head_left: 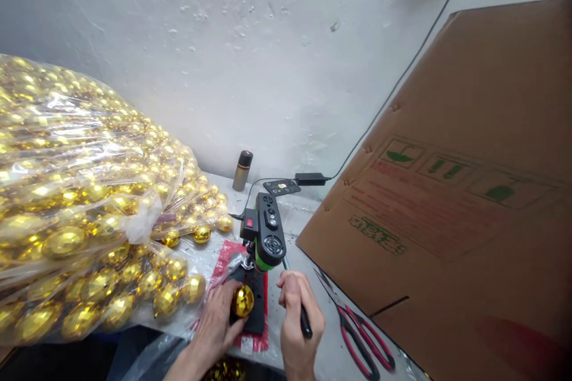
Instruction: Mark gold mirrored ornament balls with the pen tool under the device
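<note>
My left hand (217, 317) is closed around a gold mirrored ball (243, 300), fingers at its left side, over the black base plate (255, 322) of a small bench drill press (269, 232). The press has a black and green head with a red switch, and its drilling tip is hidden from view. My right hand (300, 315) is a fist around a black-handled rod (306, 322) beside the press. The rod's thin end reaches up toward the head; I cannot tell whether it is joined to it. Red plastic (263, 342) lies under the base.
A large clear bag of gold balls (89, 178) fills the left, with loose ones (202, 234) nearby. Red-handled scissors (357, 333) lie right of my right hand, before a big carton (447, 190). A spray-can-like cylinder (242, 171) and power adapter (310, 179) are by the wall.
</note>
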The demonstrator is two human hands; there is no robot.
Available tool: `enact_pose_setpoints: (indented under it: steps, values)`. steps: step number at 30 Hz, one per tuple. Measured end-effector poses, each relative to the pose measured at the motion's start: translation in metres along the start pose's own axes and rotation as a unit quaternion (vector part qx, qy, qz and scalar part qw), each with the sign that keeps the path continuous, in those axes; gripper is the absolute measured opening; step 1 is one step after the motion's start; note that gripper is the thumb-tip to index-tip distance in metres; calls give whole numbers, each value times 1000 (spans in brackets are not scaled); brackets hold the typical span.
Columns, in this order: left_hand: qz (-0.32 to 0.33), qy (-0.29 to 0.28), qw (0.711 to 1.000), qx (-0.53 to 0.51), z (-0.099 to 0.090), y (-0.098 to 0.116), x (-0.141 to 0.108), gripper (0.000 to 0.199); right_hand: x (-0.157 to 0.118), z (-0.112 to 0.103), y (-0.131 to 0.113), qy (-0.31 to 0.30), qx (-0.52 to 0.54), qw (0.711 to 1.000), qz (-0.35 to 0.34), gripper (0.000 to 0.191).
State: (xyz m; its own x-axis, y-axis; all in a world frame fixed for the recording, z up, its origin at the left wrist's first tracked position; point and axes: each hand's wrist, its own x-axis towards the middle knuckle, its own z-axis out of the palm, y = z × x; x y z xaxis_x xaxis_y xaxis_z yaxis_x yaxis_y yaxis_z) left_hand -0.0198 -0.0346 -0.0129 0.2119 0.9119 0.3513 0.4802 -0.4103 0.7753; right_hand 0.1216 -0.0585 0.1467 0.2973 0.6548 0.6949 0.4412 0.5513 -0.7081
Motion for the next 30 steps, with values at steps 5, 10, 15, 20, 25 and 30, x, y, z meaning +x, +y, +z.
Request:
enact_pose_setpoints:
  steps: [5, 10, 15, 20, 25, 30]
  values:
    - [-41, 64, 996, 47, -29, -4, -6, 65, -22, 2, 19, -3, -2, 1000, -24, 28]
    - [-82, 123, 972, 184, -78, 5, 85, 39, -26, 4, 24, 13, 0, 999, -34, 31]
    - [-220, 3, 932, 289, -94, -3, 144, 35, -22, 4, 22, 7, -6, 999, -43, 30]
    - [-230, -39, 945, 229, -89, -16, 136, 37, -23, 4, 20, 10, -3, 999, -42, 31]
    - [-190, -57, 975, 96, -82, -11, 128, 48, -19, 4, 16, 10, 4, 999, -42, 31]
    - [-218, -44, 969, -107, -51, 6, 109, 36, -9, 1, 7, -7, 6, 1000, -25, 28]
